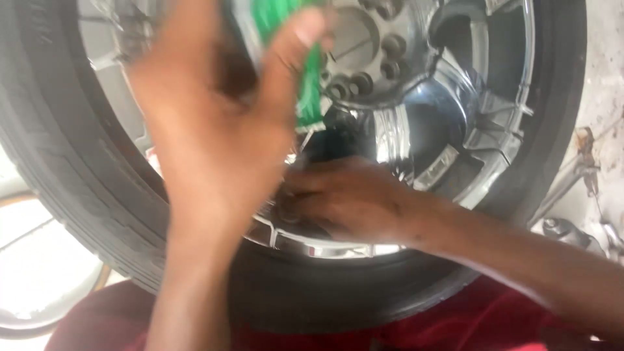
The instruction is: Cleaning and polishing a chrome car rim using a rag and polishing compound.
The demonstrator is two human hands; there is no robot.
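The left grip (pixel 221 123) holds a cloth (pixel 305 71) before the wheel rim (pixel 448 110), just left of the hub (pixel 370 52). The right grip (pixel 344 201) rests below it on the rim's lower edge, inside the tyre (pixel 58 149). Tools (pixel 578 227) lie to the right.

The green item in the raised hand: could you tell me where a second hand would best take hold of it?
Probably the lower end of the green item, approached from below: the left hand covers its upper part, and only that end hangs free.

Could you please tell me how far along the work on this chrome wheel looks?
Done: the shiny chrome wheel rim already gleams on its right side. In hand: the left hand grips a blurred green object; the right hand presses the lower rim. Left: cannot tell.
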